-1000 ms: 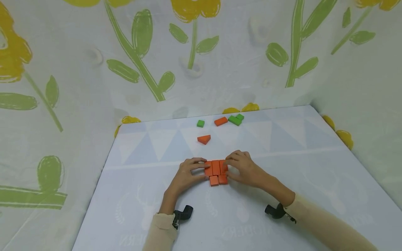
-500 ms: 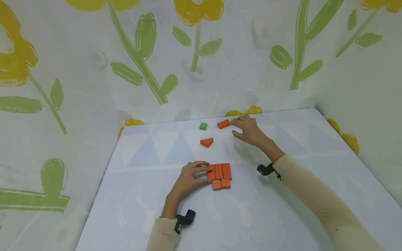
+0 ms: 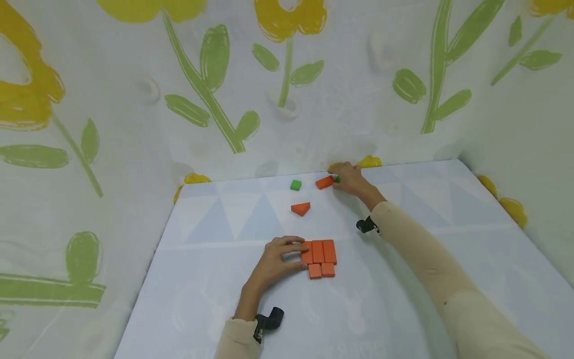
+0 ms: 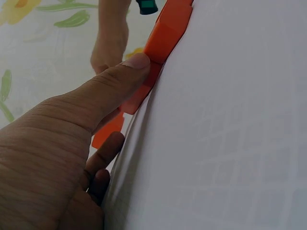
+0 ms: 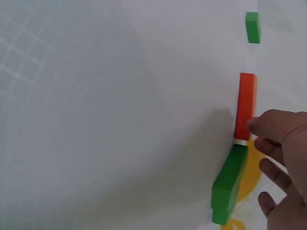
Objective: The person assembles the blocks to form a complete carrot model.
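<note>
Three oblong orange blocks lie side by side, with two small orange blocks against their near ends. My left hand holds the leftmost oblong block between thumb and fingers, one fingertip lying over its top. At the far edge, my right hand hovers over the green blocks, fingers slightly bent and holding nothing. Its thumb tip overlaps an orange oblong block in the right wrist view. In the head view that orange block shows left of the hand, which mostly hides the green ones.
A triangular orange block lies between the grouped blocks and the far edge. Behind it is a small green block. A flower-printed curtain rises behind the pale table.
My right hand has left the grouped orange blocks and reached forward to the green blocks at the far edge. The left hand has stayed at the group. The head view has shifted slightly.
</note>
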### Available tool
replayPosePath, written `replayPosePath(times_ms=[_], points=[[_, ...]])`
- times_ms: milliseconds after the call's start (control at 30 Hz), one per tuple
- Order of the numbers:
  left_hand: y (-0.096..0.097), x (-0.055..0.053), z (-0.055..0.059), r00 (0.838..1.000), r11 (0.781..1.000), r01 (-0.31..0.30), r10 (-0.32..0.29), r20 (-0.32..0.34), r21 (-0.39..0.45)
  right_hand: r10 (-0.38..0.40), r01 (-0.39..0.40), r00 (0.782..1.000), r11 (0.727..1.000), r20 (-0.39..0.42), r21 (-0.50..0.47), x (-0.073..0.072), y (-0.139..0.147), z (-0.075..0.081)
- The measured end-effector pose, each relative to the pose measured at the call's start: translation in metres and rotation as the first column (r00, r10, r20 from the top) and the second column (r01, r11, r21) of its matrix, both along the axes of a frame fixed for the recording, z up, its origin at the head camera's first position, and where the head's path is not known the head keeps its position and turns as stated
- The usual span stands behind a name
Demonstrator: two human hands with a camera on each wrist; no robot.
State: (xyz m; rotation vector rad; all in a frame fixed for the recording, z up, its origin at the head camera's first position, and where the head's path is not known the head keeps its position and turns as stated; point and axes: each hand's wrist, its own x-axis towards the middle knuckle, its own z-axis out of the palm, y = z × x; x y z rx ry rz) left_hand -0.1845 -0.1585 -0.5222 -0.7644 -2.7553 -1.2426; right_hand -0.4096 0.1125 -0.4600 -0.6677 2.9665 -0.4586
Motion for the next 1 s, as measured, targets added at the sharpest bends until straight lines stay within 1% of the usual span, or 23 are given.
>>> replayPosePath(times_ms=[100,200,400,500,633,800,900,1000], points=[[0.004,0.002,-0.001,1.0,1.0,0.004,-0.004,0.006,0.008,0.04,-0.039,0.999,0.999,-0.028,0.033,0.003,0.002,-0.003],[0.005,0.003,-0.001,1.0,1.0,0.002,-0.002,0.003,0.008,0.076,-0.072,0.995,0.996,-0.071,0.05,0.009,0.003,-0.002],[0.003,0.001,0.002,1.0,1.0,-0.007,0.007,-0.014,-0.013,0.094,-0.09,0.99,0.995,-0.106,0.042,0.017,0.003,0.007],[0.0,0.0,0.002,1.0,1.0,-0.009,0.008,-0.01,-0.017,0.093,-0.092,0.986,0.996,-0.135,0.019,0.026,0.003,0.014],[-0.001,0.0,0.004,1.0,1.0,-0.007,0.007,-0.008,-0.02,0.108,-0.116,0.974,0.993,-0.201,-0.029,0.046,0.008,0.026],[-0.001,0.0,0.004,1.0,1.0,-0.012,0.012,0.008,-0.007,0.154,-0.183,0.945,0.98,-0.289,-0.075,0.07,0.015,0.035],[0.0,0.0,0.004,1.0,1.0,-0.015,0.015,0.017,-0.007,0.18,-0.224,0.933,0.969,-0.312,-0.109,0.089,0.018,0.039],[0.0,0.001,0.003,1.0,1.0,-0.017,0.017,0.015,0.001,0.196,-0.252,0.927,0.957,-0.319,-0.144,0.11,0.021,0.043]])
